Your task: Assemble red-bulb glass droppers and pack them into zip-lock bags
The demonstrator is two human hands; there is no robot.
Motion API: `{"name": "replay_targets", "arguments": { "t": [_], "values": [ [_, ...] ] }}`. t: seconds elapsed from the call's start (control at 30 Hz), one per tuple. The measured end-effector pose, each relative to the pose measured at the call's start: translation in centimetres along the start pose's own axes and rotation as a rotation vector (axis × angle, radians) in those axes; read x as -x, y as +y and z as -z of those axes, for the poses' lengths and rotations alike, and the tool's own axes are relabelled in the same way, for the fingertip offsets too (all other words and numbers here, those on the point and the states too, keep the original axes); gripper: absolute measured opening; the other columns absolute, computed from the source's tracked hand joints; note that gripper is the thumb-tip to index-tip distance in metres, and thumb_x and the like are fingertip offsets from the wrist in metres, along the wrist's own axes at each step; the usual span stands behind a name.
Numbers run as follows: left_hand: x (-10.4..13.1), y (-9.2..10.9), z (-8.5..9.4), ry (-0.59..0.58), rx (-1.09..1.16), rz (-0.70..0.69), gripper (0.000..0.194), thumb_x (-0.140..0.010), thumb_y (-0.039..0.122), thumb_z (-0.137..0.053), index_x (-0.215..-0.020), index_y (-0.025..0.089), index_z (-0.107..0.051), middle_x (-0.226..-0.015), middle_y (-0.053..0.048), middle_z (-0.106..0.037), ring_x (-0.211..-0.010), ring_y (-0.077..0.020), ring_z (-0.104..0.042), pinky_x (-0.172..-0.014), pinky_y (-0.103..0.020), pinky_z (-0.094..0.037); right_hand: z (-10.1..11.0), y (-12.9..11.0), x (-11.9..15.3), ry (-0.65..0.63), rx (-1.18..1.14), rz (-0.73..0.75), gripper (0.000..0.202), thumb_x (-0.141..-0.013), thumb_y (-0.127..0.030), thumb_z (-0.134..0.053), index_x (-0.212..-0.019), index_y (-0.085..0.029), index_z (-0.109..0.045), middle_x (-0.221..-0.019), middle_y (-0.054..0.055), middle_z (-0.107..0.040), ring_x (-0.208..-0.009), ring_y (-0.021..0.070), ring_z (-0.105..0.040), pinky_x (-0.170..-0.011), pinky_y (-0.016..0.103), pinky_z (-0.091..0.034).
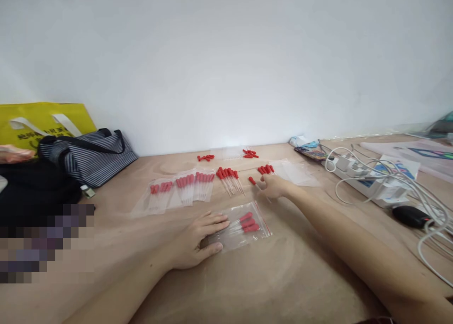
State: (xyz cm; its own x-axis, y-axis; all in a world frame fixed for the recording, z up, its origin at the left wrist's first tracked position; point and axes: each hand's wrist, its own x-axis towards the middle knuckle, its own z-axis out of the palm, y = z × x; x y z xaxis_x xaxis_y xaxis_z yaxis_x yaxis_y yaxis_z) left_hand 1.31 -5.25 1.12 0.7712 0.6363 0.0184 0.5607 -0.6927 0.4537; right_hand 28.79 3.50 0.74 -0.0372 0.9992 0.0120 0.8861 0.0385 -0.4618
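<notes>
My left hand [198,239] lies with its fingers stretched out on the left end of a clear zip bag [230,241]. Inside this bag are several droppers [249,222] with red bulbs, their bulbs towards the red-striped edge at right. Further off, my right hand [275,186] pinches a single dropper [252,180] by its thin stem, the red bulb pointing away to the left. Just behind it lies a small group of loose droppers [265,169]. Another fanned-out group of droppers [226,174] rests to its left.
Filled clear bags [186,187] lie in a row at left. Loose red bulbs [205,158] and flat clear bags [295,172] sit further back. A power strip [364,185] with tangled white cables takes up the right. A striped bag [90,154] and yellow bag [46,114] stand left.
</notes>
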Motion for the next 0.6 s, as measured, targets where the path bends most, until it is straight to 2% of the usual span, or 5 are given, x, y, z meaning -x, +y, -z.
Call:
{"name": "replay_targets", "arguments": {
  "t": [0.1, 0.27, 0.37, 0.47, 0.6],
  "values": [
    [0.0, 0.1, 0.0, 0.004, -0.013, -0.003, 0.045, -0.083, 0.037, -0.046, -0.126, 0.025, -0.04, -0.134, -0.004, -0.038, -0.123, -0.0218, -0.033, -0.104, -0.047, -0.021, -0.7, -0.7, -0.7, 0.008, 0.014, -0.02, 0.037, -0.064, -0.028, -0.063, -0.095, -0.01, -0.056, -0.093, 0.016, -0.061, -0.088, 0.0258, -0.057, -0.068, 0.029, -0.041],
    [0.0, 0.0, 0.0, -0.005, 0.001, 0.001, 0.045, -0.083, 0.037, -0.046, -0.126, 0.026, -0.039, -0.135, -0.004, -0.037, -0.124, -0.0218, -0.031, -0.104, -0.046, -0.021, -1.5, -0.8, -0.6, 0.046, 0.006, -0.004, 0.02, -0.072, -0.012, -0.049, -0.091, -0.009, -0.055, -0.093, 0.018, -0.06, -0.092, 0.025, -0.055, -0.073, 0.029, -0.039],
    [0.1, -0.2, -0.1, 0.0, 0.014, -0.006, 0.044, -0.083, 0.037, -0.046, -0.126, 0.029, -0.039, -0.135, -0.003, -0.037, -0.125, -0.0222, -0.031, -0.104, -0.047, -0.02, -0.8, 0.4, 1.0, 0.096, -0.047, 0.032, 0.032, -0.075, -0.01, -0.044, -0.107, -0.01, -0.047, -0.092, 0.015, -0.059, -0.087, 0.0221, -0.056, -0.073, 0.03, -0.04],
    [0.1, -0.4, -0.2, 0.015, 0.026, -0.02, 0.044, -0.083, 0.037, -0.046, -0.126, 0.03, -0.039, -0.135, -0.002, -0.037, -0.124, -0.0223, -0.031, -0.104, -0.047, -0.02, -0.4, 1.7, 3.4, 0.213, -0.459, 0.067, 0.052, -0.076, -0.02, -0.046, -0.124, -0.016, -0.026, -0.075, 0.003, -0.057, -0.065, 0.0156, -0.056, -0.061, 0.028, -0.043],
    [0.0, -0.1, 0.1, 0.015, 0.01, -0.015, 0.044, -0.083, 0.037, -0.047, -0.126, 0.029, -0.04, -0.133, -0.003, -0.039, -0.123, -0.023, -0.034, -0.103, -0.048, -0.021, -1.0, 2.0, 6.0, 0.304, -1.062, -0.028, 0.055, -0.069, -0.04, -0.055, -0.113, -0.023, -0.026, -0.063, -0.006, -0.049, -0.044, 0.0093, -0.048, -0.044, 0.024, -0.042]
  ]
}}
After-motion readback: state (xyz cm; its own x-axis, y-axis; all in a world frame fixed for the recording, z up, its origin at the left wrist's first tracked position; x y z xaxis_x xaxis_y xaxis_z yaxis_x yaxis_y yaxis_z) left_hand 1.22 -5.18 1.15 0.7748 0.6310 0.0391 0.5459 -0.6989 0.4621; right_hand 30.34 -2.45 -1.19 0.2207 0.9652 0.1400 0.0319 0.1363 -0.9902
